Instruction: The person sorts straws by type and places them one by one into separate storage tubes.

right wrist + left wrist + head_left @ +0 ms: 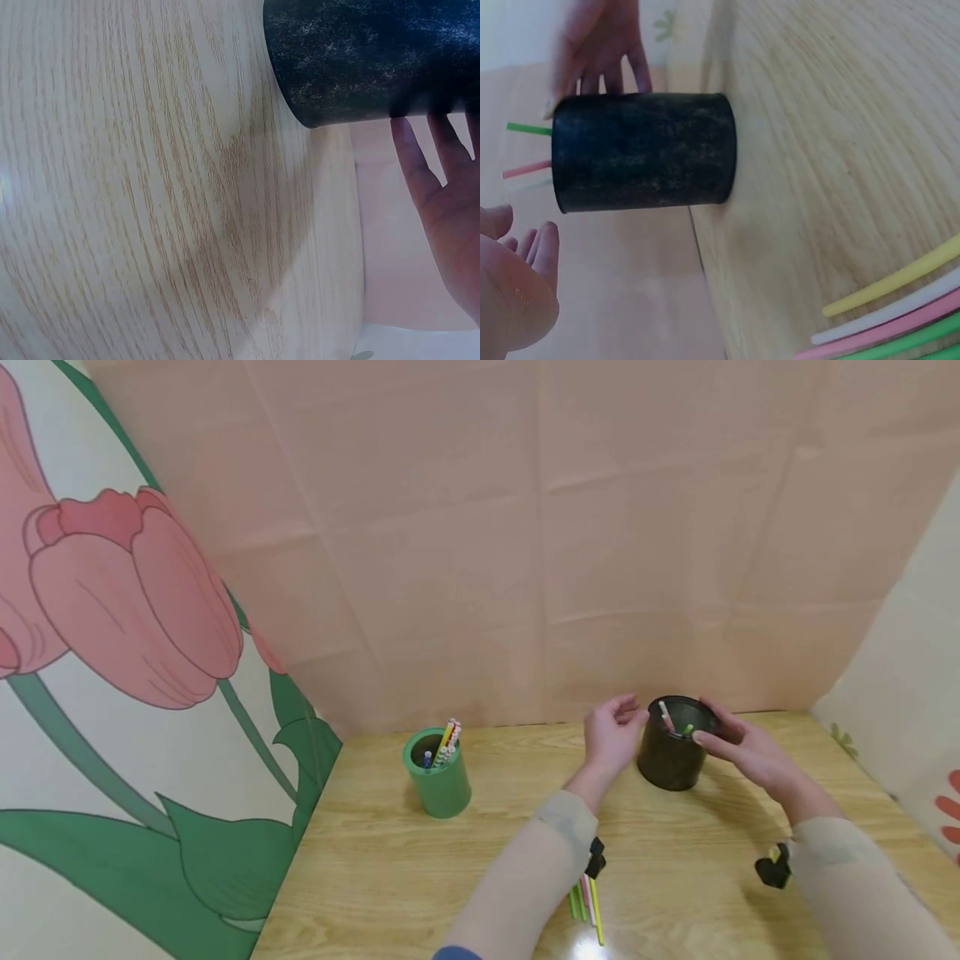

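Note:
A black cylindrical pot stands upright on the table, with pink, white and green sticks poking above its rim. My right hand holds the pot's right side, thumb at the near rim and fingers round the far side. In the right wrist view, its fingertips meet the pot's wall. Left of the pot, my left hand has loosely bent fingers with nothing in them, a small gap from the rim. Under the left forearm lie several thin sticks in yellow, white, pink and green, partly hidden.
A green cup stands to the left, holding several patterned and coloured sticks. The wooden table ends at a wall covered with a pinkish sheet. Tulip paintings cover the left wall.

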A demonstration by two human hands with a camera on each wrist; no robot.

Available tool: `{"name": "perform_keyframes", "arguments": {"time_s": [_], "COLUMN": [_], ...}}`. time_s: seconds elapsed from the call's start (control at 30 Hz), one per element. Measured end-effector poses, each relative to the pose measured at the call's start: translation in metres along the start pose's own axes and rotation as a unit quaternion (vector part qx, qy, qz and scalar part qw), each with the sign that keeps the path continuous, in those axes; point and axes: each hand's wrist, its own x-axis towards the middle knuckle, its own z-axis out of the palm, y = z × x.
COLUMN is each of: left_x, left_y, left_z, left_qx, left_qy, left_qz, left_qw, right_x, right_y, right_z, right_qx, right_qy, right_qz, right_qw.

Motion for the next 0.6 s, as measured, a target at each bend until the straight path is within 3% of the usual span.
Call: {"name": "perform_keyframes", "arguments": {"time_s": [0.6], "left_x": [0.002], "left_y": [-0.011], "left_z": [-0.017], "left_qx": [0.01], "left_qy": [0.011], "left_qz": [-0.019], "left_qw": [0.9997], "right_x": [0.001], "right_y": [0.001], "right_z": [0.001], "right_qx": [0.008], "right_qy": [-0.003], "right_qz": [-0.001], "right_qw": [1.0]}}
